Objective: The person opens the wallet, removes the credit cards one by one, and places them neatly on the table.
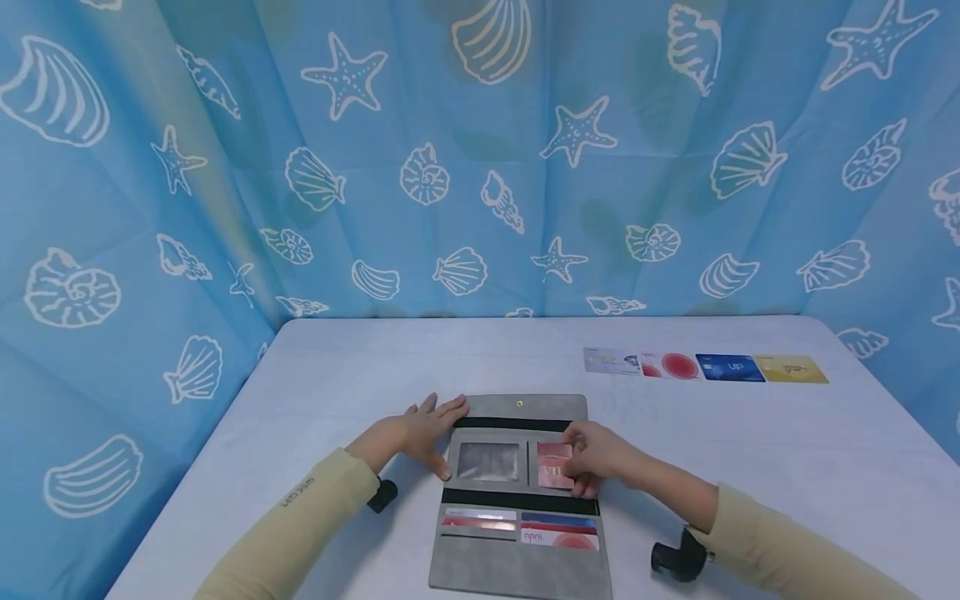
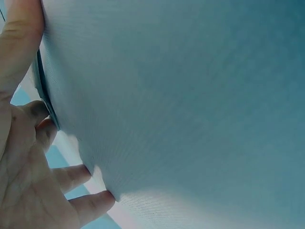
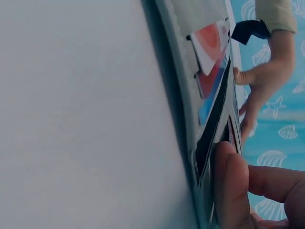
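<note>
A grey wallet [image 1: 487, 575] lies unfolded on the white table. My left hand [image 1: 416, 435] rests at its left edge with the fingers spread; in the left wrist view the same hand [image 2: 35, 181] has its fingertips down on the table. At the middle panel's right side, my right hand [image 1: 603, 457] pinches a red card [image 1: 553, 467] marked VIP by its right part. That card lies over the right-hand pocket; how deep it sits is hidden. In the right wrist view, the curled fingers [image 3: 232, 186] are at the wallet's edge [image 3: 178, 71].
Several cards fill the lower slots, among them a white and red card [image 1: 558, 539]. Farther back on the right, a silver card [image 1: 611, 361], a white card with red circles [image 1: 670, 365], a blue card [image 1: 730, 367] and a gold card [image 1: 791, 369] form a row. A patterned blue curtain [image 1: 480, 167] hangs behind.
</note>
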{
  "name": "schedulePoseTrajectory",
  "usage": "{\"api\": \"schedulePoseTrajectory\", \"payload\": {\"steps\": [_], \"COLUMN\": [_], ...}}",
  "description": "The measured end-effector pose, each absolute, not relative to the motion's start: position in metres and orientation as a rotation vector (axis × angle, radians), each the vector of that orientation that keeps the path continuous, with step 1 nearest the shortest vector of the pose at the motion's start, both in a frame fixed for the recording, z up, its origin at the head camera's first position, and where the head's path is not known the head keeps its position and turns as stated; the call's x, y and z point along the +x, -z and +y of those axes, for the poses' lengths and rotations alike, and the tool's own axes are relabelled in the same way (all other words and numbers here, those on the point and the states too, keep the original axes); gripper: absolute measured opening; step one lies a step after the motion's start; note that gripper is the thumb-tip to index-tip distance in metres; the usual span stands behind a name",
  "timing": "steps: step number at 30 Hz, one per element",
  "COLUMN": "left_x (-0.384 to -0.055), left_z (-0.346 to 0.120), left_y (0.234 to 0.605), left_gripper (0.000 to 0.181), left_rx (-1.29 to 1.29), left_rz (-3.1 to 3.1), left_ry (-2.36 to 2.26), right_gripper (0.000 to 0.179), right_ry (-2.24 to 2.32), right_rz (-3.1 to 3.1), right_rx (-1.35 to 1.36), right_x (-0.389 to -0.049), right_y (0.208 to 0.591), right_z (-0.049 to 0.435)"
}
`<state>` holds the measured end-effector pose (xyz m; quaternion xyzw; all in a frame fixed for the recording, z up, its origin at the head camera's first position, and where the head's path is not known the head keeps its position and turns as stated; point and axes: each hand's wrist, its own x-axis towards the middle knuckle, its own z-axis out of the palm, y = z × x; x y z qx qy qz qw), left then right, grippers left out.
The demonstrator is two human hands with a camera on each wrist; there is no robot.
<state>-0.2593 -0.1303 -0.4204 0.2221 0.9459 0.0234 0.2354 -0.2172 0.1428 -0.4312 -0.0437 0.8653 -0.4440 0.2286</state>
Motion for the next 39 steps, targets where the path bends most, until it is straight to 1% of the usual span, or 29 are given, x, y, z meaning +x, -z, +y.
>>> {"api": "schedulePoseTrajectory", "payload": {"steps": [9, 19, 28, 39], "left_x": [-0.260, -0.261, -0.259, -0.259], "left_z": [-0.130, -0.130, -0.128, -0.128], "left_y": [0.422, 0.423, 0.421, 0.421], "left_gripper": [0.105, 0.104, 0.103, 0.103], "left_rx": [0.594, 0.617, 0.603, 0.594], "left_rz": [2.601, 2.601, 2.608, 2.602], "left_ry": [-0.062, -0.062, -0.054, -0.032], "right_gripper": [0.035, 0.040, 0.048, 0.056], "right_ry": [1.308, 1.328, 1.364, 1.406], "right_rz": [2.299, 2.297, 2.262, 2.323], "right_rx": [-0.074, 0.048, 0.011, -0.006], "right_x": [-0.211, -0.204, -0.204, -0.208], "right_y": [0.430, 0.434, 0.434, 0.419], "right_z": [0.171, 0.186, 0.208, 0.232]}}
